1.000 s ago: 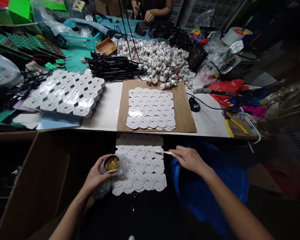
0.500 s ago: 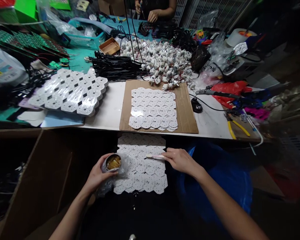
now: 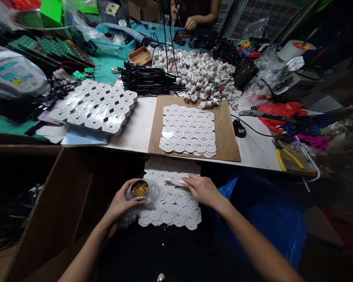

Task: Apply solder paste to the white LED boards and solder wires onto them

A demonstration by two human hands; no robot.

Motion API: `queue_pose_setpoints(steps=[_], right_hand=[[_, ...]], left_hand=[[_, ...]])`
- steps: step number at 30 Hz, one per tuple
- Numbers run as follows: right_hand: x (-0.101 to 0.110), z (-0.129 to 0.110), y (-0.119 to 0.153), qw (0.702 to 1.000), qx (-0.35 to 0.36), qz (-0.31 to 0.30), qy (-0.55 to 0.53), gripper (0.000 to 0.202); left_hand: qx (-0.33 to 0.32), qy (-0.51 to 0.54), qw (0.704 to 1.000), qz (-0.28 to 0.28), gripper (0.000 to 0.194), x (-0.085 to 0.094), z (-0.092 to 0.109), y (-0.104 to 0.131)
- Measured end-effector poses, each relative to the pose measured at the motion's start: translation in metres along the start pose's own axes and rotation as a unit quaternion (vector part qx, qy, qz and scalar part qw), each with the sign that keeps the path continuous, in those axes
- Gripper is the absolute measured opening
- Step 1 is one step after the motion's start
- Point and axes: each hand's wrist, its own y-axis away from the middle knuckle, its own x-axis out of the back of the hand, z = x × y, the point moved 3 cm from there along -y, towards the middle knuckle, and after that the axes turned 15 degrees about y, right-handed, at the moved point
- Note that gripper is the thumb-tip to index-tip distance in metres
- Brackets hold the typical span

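Note:
My left hand [image 3: 124, 200] is wrapped round a small round tin [image 3: 139, 189] with amber, paste-like stuff inside and clear plastic film [image 3: 151, 196] about it. A slim pale brush [image 3: 176, 182], perhaps a toothbrush, is pinched in my right hand [image 3: 203, 189], its tip pointing left. The brush lies over a white sheet of circuit boards [image 3: 170, 209] with scalloped edges on my lap; I cannot tell whether its tip touches them. More white board panels [image 3: 189, 131] rest on a cardboard sheet [image 3: 228, 133] on the bench in front.
A stack of white panels [image 3: 97, 105] stands at the left, beside black cables [image 3: 148, 80]. Behind lies a heap of white parts [image 3: 206, 74]. At right are a soldering iron [image 3: 264, 115] and yellow-handled pliers [image 3: 288, 156], above a blue bag [image 3: 261, 215]. Another person's hands [image 3: 191, 21] work opposite.
The brush and my right hand have moved left over the sheet, nearer the tin. The whole view has shifted slightly. My left hand keeps its hold on the tin.

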Motion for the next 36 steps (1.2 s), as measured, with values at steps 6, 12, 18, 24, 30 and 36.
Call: queue_pose_setpoints(steps=[6, 12, 18, 24, 30, 36], right_hand=[[0.001, -0.015, -0.023, 0.999, -0.039, -0.006, 0.018, 0.034], [0.007, -0.028, -0.031, 0.999, 0.002, -0.041, -0.001, 0.029], [0.005, -0.042, -0.049, 0.999, -0.037, -0.026, 0.018, 0.034], [0.004, -0.053, -0.045, 0.999, 0.018, -0.026, 0.020, 0.028], [0.000, -0.063, -0.028, 0.999, 0.031, -0.023, 0.015, 0.029], [-0.005, -0.079, -0.019, 0.996, 0.079, -0.031, -0.009, 0.026]], left_hand=[[0.006, 0.003, 1.000, 0.002, 0.074, 0.002, 0.002, 0.001], [0.009, 0.050, 0.997, 0.061, 0.078, 0.015, 0.000, 0.004], [-0.037, 0.056, 0.981, 0.184, 0.080, 0.041, -0.002, 0.000], [-0.059, 0.034, 0.971, 0.231, 0.077, 0.044, -0.003, 0.001], [-0.048, 0.044, 0.971, 0.230, 0.074, 0.035, -0.005, 0.004], [-0.034, 0.040, 0.974, 0.219, 0.075, 0.029, -0.009, 0.002]])
